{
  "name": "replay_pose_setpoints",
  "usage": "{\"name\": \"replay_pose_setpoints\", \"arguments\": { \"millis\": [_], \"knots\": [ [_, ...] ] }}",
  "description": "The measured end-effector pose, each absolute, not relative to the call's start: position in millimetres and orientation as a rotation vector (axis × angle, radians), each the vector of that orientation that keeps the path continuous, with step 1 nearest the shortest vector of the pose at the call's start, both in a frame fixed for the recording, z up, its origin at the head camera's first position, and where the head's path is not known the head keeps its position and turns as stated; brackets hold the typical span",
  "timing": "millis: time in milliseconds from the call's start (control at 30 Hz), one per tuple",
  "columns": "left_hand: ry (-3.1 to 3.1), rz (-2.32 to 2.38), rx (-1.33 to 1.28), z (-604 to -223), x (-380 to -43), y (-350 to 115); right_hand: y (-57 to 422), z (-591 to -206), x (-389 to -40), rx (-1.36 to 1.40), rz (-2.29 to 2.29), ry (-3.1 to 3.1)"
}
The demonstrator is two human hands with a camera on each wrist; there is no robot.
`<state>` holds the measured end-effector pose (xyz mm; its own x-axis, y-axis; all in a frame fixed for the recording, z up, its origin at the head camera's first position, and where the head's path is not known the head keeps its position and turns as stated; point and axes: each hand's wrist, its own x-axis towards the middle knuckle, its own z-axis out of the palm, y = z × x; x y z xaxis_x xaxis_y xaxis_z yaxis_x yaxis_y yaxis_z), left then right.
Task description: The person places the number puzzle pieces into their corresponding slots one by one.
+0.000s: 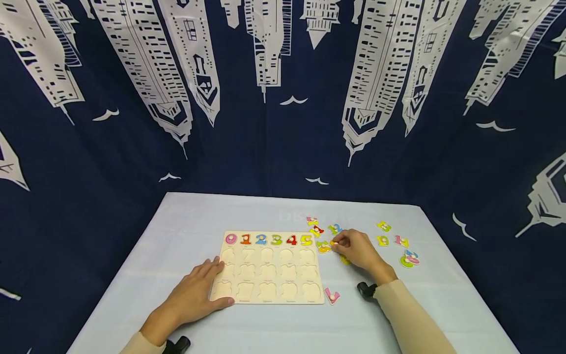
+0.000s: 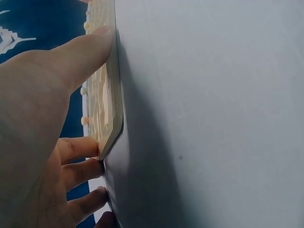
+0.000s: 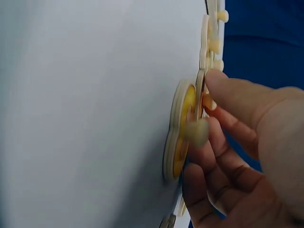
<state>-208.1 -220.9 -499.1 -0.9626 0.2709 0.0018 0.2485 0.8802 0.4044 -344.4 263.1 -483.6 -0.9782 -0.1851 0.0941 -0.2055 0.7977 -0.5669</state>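
Observation:
A wooden number-puzzle board (image 1: 256,260) lies on the white table, with coloured digits 0 to 5 filling its top row and bare recesses below. My left hand (image 1: 196,290) rests along the board's left side, thumb on its near edge (image 2: 114,95) and fingers extended. To the right of the board, my right hand (image 1: 358,250) pinches the knob of a number puzzle piece (image 1: 333,242) between thumb and forefinger. That piece is mostly hidden by the fingers. Beneath the hand lies a yellow piece (image 1: 345,259); a yellow-green piece (image 1: 323,246) is just left of the fingertips.
A pink V-shaped piece (image 1: 332,295) lies by the board's near right corner. Behind the right hand are a blue-green piece (image 1: 334,229) and a red-yellow one (image 1: 316,231). Farther right are several more, including an overlapping pile (image 1: 409,258). A dark blue patterned cloth (image 1: 265,147) hangs behind.

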Motion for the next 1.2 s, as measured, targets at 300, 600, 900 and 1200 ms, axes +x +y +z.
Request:
{"name": "replay_pose_setpoints", "arguments": {
  "millis": [300,600,900,1200],
  "knots": [
    [3.012,0.612,0.386,-499.8,-204.4,-219.8,262.5,-478.6,-349.2,0.437,0.880,-2.945],
    [3.024,0.608,0.429,-497.4,-205.2,-219.3,269.0,-478.1,-342.6,0.267,0.932,-2.948],
    [3.019,0.606,0.427,-498.8,-207.0,-223.0,265.0,-484.8,-347.4,0.330,0.875,-2.900],
    [3.032,0.619,0.444,-499.0,-206.8,-224.0,256.3,-483.8,-346.9,0.246,0.884,-2.888]
  ]
}}
